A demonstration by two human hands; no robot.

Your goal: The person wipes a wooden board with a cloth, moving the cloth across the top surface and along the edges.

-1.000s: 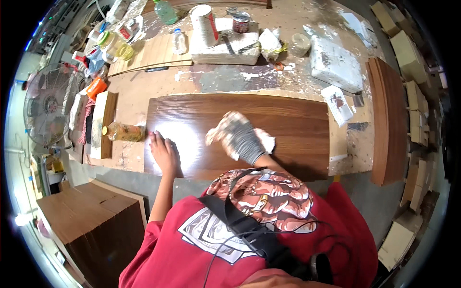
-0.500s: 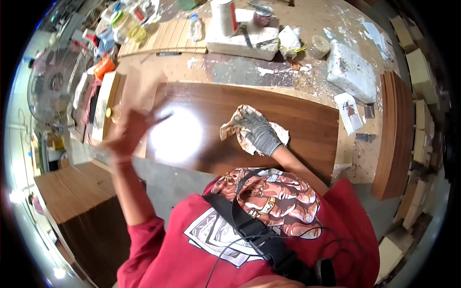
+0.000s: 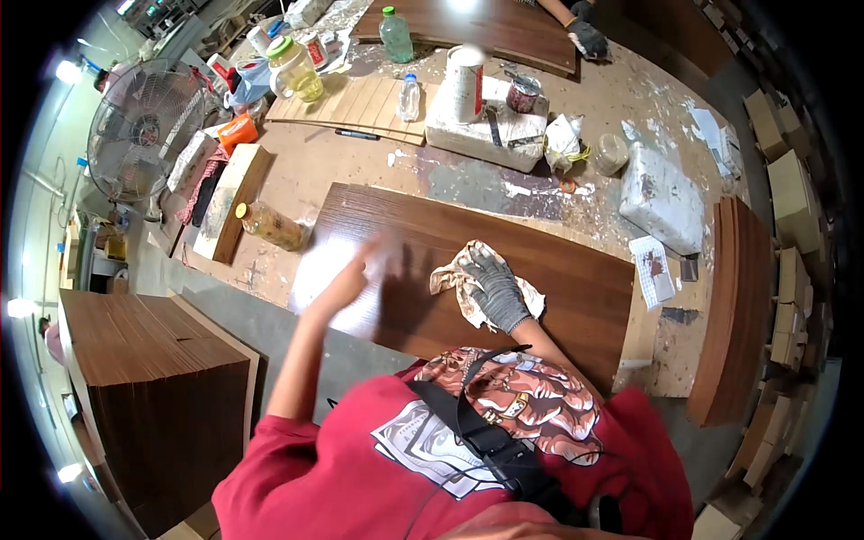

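In front of me a dark brown wood-grain panel (image 3: 558,279) lies on the table, with a bright light reflection on its left part. My right hand (image 3: 495,288), in a grey glove, lies spread on a crumpled, pale patterned rag (image 3: 444,277) and presses it against the panel's right half. My left hand (image 3: 344,286) is bare and holds nothing. Its index finger points over the panel's left part, its tip blurred; whether it touches the surface I cannot tell. Left of the panel is a yellow-capped clear bottle (image 3: 274,227) with yellowish contents.
Behind the panel are a white block (image 3: 441,126) bearing a can, a small water bottle (image 3: 409,99) and a green bottle (image 3: 396,38). Another person's gloved hand (image 3: 589,40) is beside a far panel. Stacked boards (image 3: 153,333) stand left; a fan (image 3: 144,130) is beyond.
The view has shifted, bringing the far panel and another person's hands into sight. My left hand has moved from beside the yellow-capped bottle to over the panel. My right hand stays on the rag.
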